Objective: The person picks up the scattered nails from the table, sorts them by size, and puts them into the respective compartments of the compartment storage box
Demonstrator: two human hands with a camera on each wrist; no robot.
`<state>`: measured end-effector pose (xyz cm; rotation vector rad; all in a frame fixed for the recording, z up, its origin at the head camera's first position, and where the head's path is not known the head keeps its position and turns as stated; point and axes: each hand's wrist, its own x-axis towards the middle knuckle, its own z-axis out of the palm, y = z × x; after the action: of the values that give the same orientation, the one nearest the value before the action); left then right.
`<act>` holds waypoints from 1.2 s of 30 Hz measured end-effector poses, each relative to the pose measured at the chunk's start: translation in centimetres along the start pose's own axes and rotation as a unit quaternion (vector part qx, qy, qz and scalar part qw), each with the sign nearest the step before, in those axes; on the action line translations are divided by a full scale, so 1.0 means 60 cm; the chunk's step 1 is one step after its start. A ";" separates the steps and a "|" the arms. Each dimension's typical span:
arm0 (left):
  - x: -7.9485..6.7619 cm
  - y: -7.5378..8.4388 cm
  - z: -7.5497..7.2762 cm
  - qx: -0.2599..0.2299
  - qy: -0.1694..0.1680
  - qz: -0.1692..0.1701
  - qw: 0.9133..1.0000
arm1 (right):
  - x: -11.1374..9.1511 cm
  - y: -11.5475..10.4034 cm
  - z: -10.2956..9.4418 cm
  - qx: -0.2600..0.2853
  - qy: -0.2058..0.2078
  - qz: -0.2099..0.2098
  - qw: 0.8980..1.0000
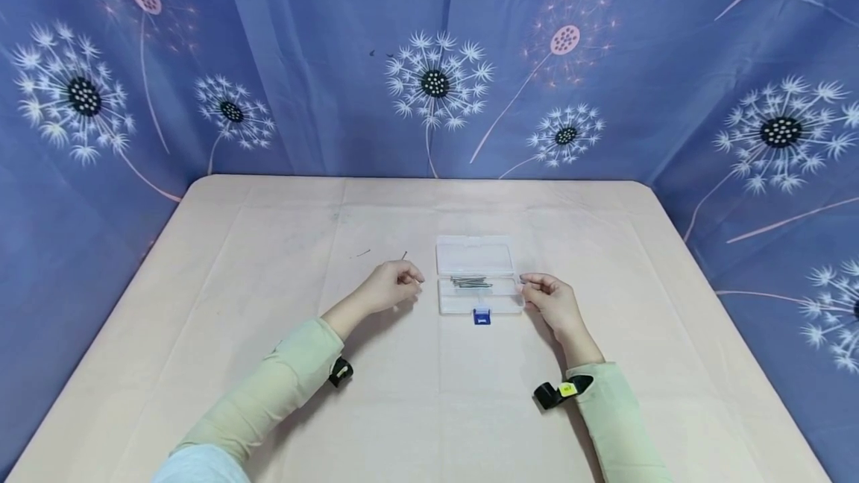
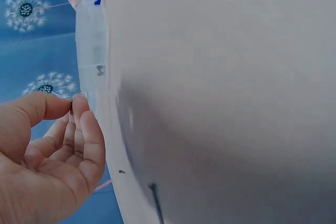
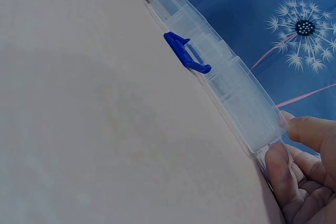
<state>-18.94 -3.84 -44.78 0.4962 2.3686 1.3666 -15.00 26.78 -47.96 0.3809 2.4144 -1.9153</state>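
A clear plastic box (image 1: 447,305) with a blue latch (image 1: 482,317) stands open on the table, its lid (image 1: 473,255) laid back. Several nails (image 1: 471,282) lie inside its base. My right hand (image 1: 553,304) grips the right end of the box between thumb and fingers; the right wrist view shows this up close. Left of the box, my left hand (image 1: 389,285) hovers with fingers loosely curled and thumb near the fingertips; no object shows between them. Beyond that hand, one nail (image 1: 364,253) lies on the cloth and another nail (image 1: 405,255) shows by the knuckles.
A pale pink cloth (image 1: 376,423) covers the table, with light creases. Blue curtains (image 1: 335,95) with dandelion prints hang behind and at both sides. Black straps (image 1: 564,391) with cameras sit on both wrists over light green sleeves (image 1: 617,416).
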 end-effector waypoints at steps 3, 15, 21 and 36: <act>0.004 0.009 0.004 -0.001 -0.006 0.005 1.000 | -0.001 0.000 0.000 0.004 0.000 -0.001 1.000; 0.025 0.045 0.034 0.019 -0.023 0.047 0.998 | -0.001 0.002 0.003 0.006 0.002 -0.001 1.000; 0.033 0.056 0.046 0.027 -0.036 0.044 0.998 | -0.001 0.001 0.003 0.006 0.000 0.002 1.000; 0.037 0.056 0.053 0.055 -0.027 0.031 0.998 | 0.000 0.002 0.001 0.000 -0.005 0.004 1.000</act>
<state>-18.95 1.17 -43.64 0.6338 2.4125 1.2369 -14.97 26.74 -48.06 0.3790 2.4044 -1.9095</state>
